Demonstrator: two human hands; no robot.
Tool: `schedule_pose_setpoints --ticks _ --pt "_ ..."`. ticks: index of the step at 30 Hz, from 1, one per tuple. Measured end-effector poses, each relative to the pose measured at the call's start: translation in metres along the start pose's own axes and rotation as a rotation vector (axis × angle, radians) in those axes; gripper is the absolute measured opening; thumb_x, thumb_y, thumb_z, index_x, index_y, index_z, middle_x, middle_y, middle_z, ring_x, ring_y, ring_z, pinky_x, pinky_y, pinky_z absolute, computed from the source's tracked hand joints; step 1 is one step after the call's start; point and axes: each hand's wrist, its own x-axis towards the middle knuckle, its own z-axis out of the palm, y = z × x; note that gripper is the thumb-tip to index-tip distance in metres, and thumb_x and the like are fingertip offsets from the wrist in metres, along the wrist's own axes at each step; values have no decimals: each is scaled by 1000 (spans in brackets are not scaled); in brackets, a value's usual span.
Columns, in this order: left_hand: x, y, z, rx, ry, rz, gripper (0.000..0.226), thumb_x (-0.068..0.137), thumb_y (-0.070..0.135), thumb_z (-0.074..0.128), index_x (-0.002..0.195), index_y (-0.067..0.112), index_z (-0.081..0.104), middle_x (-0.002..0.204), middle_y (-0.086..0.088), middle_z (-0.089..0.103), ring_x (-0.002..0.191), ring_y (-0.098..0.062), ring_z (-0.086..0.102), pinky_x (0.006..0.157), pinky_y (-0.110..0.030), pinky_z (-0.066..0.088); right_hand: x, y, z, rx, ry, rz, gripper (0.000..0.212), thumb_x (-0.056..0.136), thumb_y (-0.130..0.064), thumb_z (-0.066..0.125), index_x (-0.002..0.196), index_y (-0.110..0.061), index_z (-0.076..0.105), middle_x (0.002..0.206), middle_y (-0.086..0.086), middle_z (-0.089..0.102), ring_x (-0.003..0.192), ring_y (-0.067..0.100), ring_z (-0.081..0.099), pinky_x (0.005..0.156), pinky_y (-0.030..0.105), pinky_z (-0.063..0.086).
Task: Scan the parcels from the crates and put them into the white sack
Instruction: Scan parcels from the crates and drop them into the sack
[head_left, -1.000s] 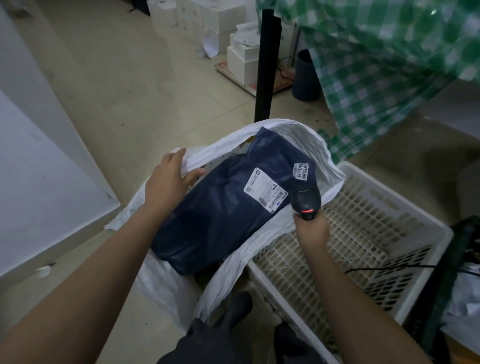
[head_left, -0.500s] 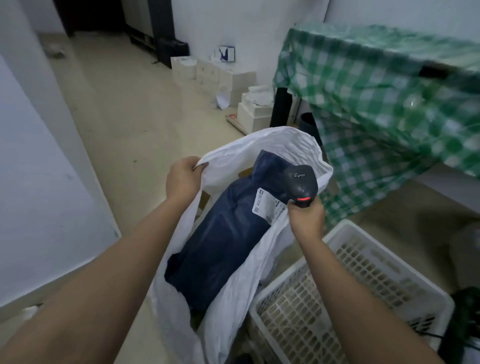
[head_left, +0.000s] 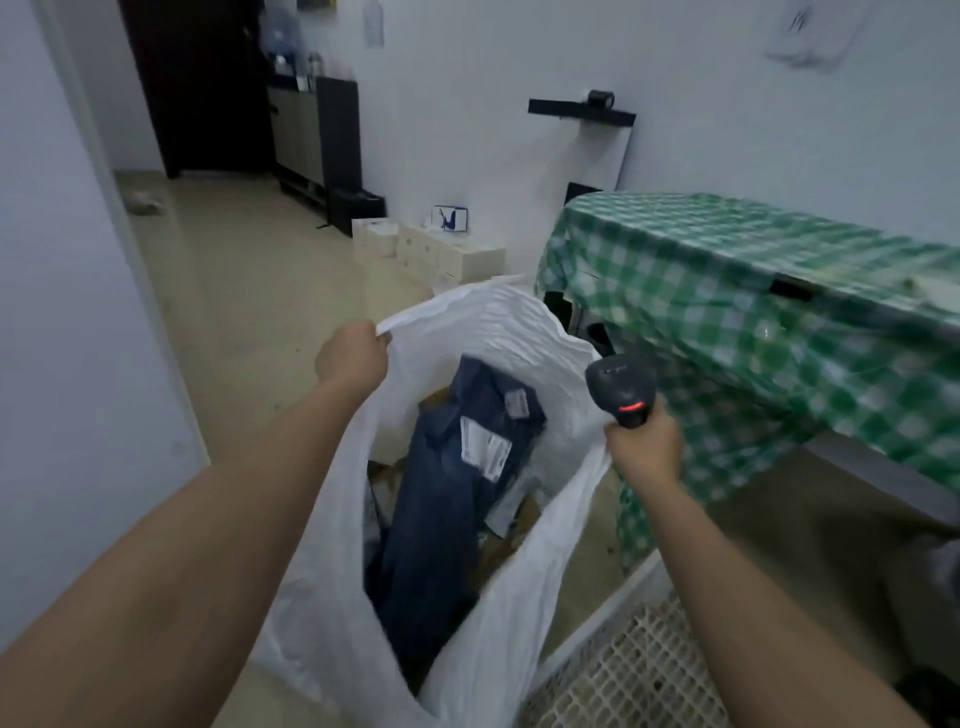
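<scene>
Since a moment ago we have hoisted the white sack higher at frame centre, left hand clenching its rim, right hand pinching rim plus scanner, the soft, slippery navy parcel sunk inside, best gripped by its edges.

White sack: thin crinkled plastic. Navy parcel: matt plastic, paper labels. Crate: white plastic lattice.

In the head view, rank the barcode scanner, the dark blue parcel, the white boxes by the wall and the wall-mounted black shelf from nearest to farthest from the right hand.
1. Barcode scanner: gripped in the right hand.
2. Dark blue parcel: left, inside the white sack.
3. White boxes: on the floor beyond the sack.
4. Black shelf: high on the far wall.
</scene>
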Motion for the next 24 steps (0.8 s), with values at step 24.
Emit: schedule_pose_setpoints --ticks 24 --pt "-123 54 -10 -26 31 276 50 88 3 52 136 -1 41 136 -25 42 126 -40 37 104 -48 34 -95 49 -160 62 48 176 15 77 -15 75 87 -12 64 84 13 67 80 26 61 68 32 43"
